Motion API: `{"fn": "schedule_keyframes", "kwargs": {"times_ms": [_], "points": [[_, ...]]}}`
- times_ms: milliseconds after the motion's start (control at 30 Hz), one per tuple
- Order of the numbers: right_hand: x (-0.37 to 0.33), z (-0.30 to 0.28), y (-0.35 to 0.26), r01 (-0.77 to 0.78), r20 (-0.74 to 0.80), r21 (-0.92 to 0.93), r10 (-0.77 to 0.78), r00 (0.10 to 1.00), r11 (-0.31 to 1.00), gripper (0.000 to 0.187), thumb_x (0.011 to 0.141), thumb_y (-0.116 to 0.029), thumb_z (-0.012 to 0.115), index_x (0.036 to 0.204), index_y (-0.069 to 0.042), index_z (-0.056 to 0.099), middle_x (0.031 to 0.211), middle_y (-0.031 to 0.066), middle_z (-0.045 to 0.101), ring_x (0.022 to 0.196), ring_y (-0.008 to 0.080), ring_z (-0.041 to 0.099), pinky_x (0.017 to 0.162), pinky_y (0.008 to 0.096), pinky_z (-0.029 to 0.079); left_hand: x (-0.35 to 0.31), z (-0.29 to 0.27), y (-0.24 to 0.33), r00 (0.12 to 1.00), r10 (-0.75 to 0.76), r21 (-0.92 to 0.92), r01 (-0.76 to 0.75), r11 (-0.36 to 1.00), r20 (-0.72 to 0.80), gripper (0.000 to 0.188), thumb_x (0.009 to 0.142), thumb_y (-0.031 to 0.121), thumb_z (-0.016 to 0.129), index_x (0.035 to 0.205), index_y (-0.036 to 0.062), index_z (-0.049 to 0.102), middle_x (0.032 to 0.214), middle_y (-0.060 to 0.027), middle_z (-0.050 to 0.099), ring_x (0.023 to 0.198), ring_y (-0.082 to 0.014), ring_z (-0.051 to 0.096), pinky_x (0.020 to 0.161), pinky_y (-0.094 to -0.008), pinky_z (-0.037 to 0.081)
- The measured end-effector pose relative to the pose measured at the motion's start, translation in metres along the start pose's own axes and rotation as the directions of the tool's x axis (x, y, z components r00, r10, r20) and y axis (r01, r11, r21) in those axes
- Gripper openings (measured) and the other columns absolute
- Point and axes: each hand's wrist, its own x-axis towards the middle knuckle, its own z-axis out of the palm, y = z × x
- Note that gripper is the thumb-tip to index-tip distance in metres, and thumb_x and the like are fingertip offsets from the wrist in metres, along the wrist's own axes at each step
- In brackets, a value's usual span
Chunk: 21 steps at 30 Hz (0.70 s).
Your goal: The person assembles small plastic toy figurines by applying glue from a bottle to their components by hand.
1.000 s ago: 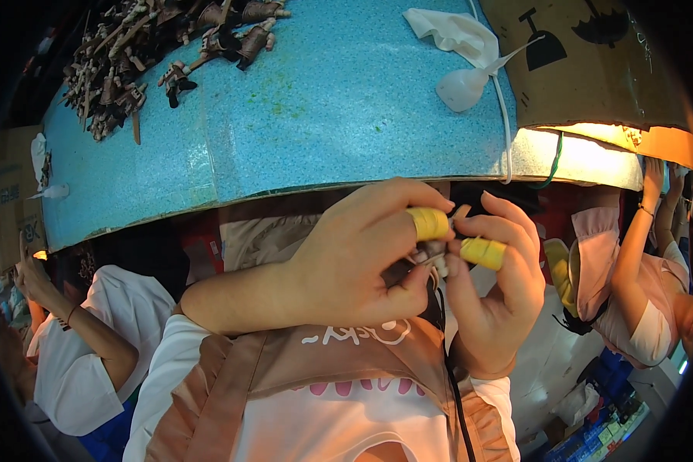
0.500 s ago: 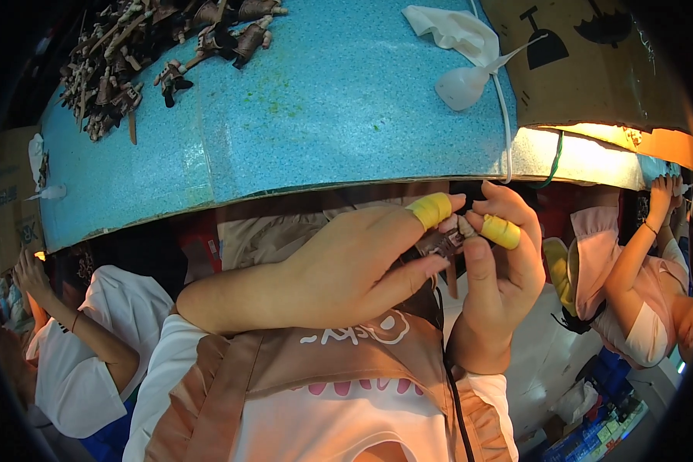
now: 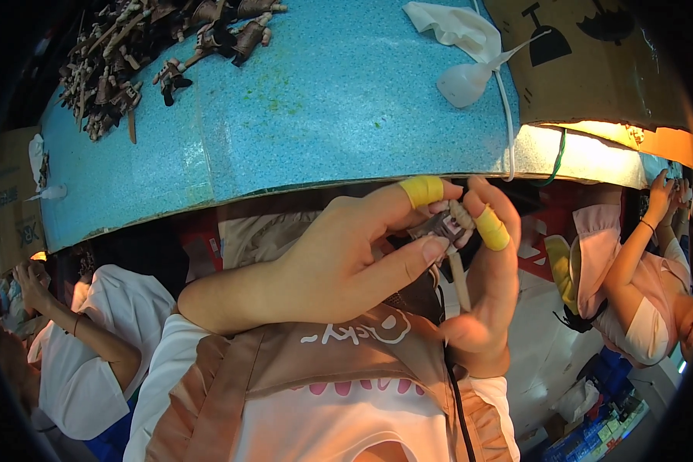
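Observation:
A small brown figurine with a pale head end and a thin wooden-looking stick pointing down is pinched between the thumb and index finger of my left hand. Yellow tape wraps that index finger. My right hand stands just to the right, its taped index finger against or very close to the figurine's head end. Its thumb hangs lower, apart from the fingers and a little blurred. Similar figurines lie heaped at the far left of the blue table.
On the table's right part lie a white squeeze bottle with a long nozzle and a white cloth. A white cord hangs over the edge near a cardboard box. Other people sit at left and right.
My right thumb has come off the figurine and swung down, and the right fingers have straightened. The figurine has tilted slightly in my left hand, showing more of its stick.

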Motion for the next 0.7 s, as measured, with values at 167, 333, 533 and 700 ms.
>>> {"fn": "schedule_keyframes", "kwargs": {"times_ms": [167, 333, 533, 700], "points": [[-0.004, -0.006, -0.001, -0.082, 0.065, -0.038, 0.084, 0.994, 0.996, 0.081, 0.064, -0.037, 0.077, 0.124, 0.004, 0.04, 0.122, 0.0203, 0.039, 0.113, 0.0317, 0.04, 0.098, 0.0446, 0.03, -0.002, 0.003, 0.004, 0.999, -0.029, -0.329, 0.042, 0.944, 0.046, 0.05, 0.085, 0.008, 0.055, 0.128, -0.0025, 0.031, 0.113, -0.0142, 0.053, 0.104, -0.0175, 0.052, 0.089, -0.029, 0.041], [-0.003, -0.002, -0.011, -0.276, 0.008, 0.257, 0.283, 0.959, 0.926, 0.08, 0.065, -0.048, 0.072, 0.117, 0.007, 0.046, 0.112, 0.0206, 0.048, 0.11, 0.0332, 0.044, 0.098, 0.0471, 0.029, -0.004, -0.002, 0.009, 0.995, -0.046, -0.226, 0.064, 0.972, 0.087, 0.056, 0.075, 0.009, 0.07, 0.121, -0.0012, 0.038, 0.095, -0.0047, 0.054, 0.083, -0.0099, 0.052, 0.069, -0.0204, 0.043], [-0.005, -0.008, 0.003, -0.085, 0.036, 0.132, 0.081, 0.996, 0.988, 0.08, 0.065, -0.051, 0.07, 0.116, 0.007, 0.047, 0.111, 0.0194, 0.049, 0.11, 0.0326, 0.044, 0.101, 0.0477, 0.025, -0.007, 0.001, 0.011, 1.0, -0.004, -0.16, 0.006, 0.987, 0.01, 0.061, 0.067, 0.011, 0.078, 0.116, -0.0013, 0.043, 0.09, -0.0038, 0.053, 0.079, -0.0099, 0.051, 0.069, -0.0212, 0.044], [-0.004, 0.003, -0.01, -0.29, 0.004, 0.318, 0.304, 0.953, 0.903, 0.08, 0.061, -0.047, 0.074, 0.115, 0.006, 0.048, 0.113, 0.0191, 0.048, 0.114, 0.0317, 0.041, 0.101, 0.047, 0.024, -0.007, -0.001, 0.004, 0.992, 0.11, -0.005, -0.11, 0.994, -0.055, 0.064, 0.063, 0.019, 0.081, 0.114, -0.0013, 0.048, 0.089, -0.0044, 0.054, 0.08, -0.011, 0.053, 0.07, -0.0223, 0.044]]}}
